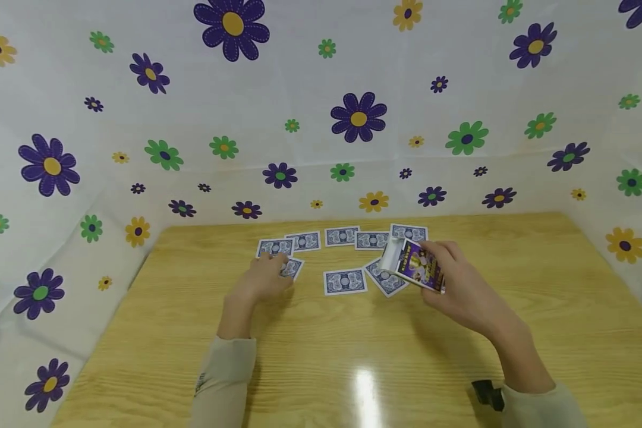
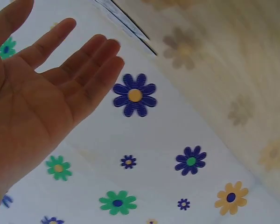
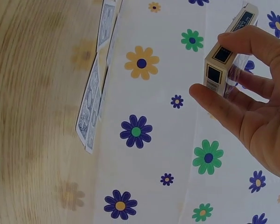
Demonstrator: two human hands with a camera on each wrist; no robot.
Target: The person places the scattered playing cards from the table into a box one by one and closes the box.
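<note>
Where the table point(image 1: 321, 339) ends, flowered cloth point(image 1: 278, 83) backs the cards point(image 1: 345, 282).

The left hand point(image 1: 262, 279) reaches toward the far edge of the table point(image 1: 155, 333), left of its middle, with the fingers point(image 2: 49, 42) extended and only a little bent. The right hand point(image 1: 465, 288) is raised right of the middle; its fingers are bent in a grip. The left forearm point(image 1: 224, 377) points forward, the right forearm point(image 1: 521, 359) slants inward.
</note>
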